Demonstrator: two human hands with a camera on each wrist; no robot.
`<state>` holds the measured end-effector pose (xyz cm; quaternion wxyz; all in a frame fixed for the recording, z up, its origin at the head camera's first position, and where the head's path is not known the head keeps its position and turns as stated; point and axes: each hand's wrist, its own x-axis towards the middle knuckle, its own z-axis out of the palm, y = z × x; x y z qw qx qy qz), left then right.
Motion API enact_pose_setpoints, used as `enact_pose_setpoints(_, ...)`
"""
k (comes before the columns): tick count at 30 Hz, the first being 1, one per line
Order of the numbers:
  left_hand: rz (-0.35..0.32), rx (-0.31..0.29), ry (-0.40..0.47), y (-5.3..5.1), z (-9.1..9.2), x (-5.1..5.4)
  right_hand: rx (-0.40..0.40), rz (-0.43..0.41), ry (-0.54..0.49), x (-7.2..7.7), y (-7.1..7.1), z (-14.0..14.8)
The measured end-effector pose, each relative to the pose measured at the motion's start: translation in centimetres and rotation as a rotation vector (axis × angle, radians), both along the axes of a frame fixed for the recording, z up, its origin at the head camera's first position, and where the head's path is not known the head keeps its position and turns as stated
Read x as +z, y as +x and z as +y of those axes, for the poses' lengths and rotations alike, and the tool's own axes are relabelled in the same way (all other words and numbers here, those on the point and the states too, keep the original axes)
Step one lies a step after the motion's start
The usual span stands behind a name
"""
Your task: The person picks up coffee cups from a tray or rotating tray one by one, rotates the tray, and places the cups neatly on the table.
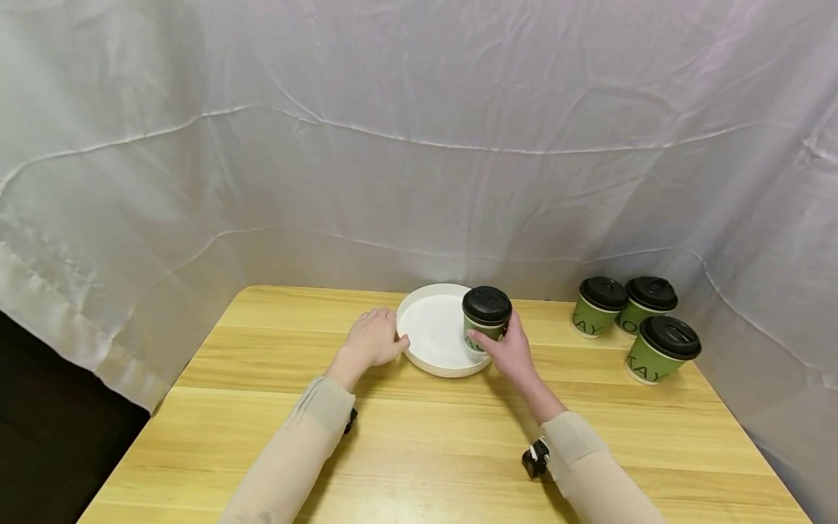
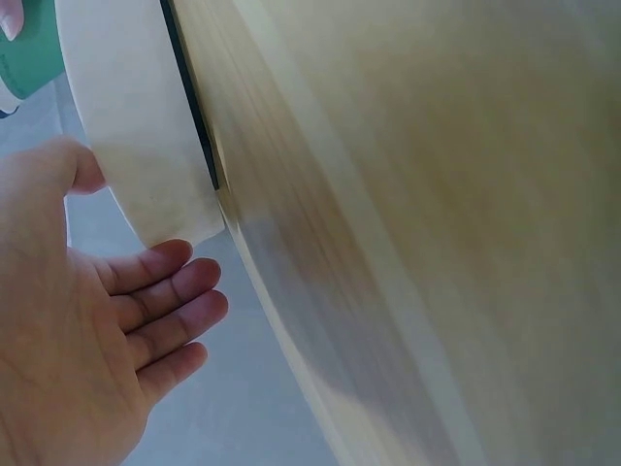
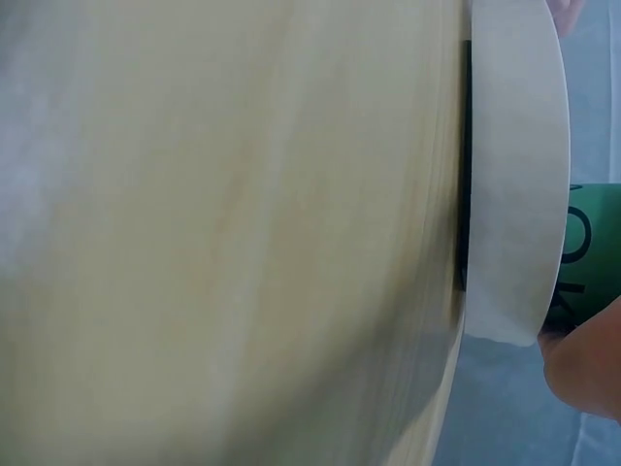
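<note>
A round white tray (image 1: pixel 428 331) with a low rim lies at the far side of the wooden table. On its right part is a green paper cup (image 1: pixel 486 314) with a black lid, upright. My right hand (image 1: pixel 513 349) grips this cup from the right, thumb across its near side. My left hand (image 1: pixel 374 340) rests at the tray's left rim, its thumb by the edge. In the left wrist view, that hand's fingers (image 2: pixel 179 316) are loosely bent beside the tray wall (image 2: pixel 146 126). The right wrist view shows the cup (image 3: pixel 592 252) partly behind the tray wall (image 3: pixel 519 175).
Three more lidded green cups stand at the table's right: one cup at the back left (image 1: pixel 594 313), one behind (image 1: pixel 644 306), and one nearer (image 1: pixel 660 353). Pale fabric (image 1: pixel 419 189) hangs behind and beside the table (image 1: pixel 419 451).
</note>
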<state>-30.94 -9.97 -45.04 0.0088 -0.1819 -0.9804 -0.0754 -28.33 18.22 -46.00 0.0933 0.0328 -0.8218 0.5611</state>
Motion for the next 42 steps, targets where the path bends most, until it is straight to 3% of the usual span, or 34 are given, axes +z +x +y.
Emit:
enact_pose_setpoints(18, 0.002, 0.004, 0.003, -0.13, 0.0, -0.07, -0.001, -0.003, -0.003, -0.16, 0.06, 0.09)
enact_pose_setpoints(42, 0.009, 0.001, 0.002, -0.09, 0.0, -0.11, -0.011, 0.078, -0.094, 0.3, 0.6, 0.33)
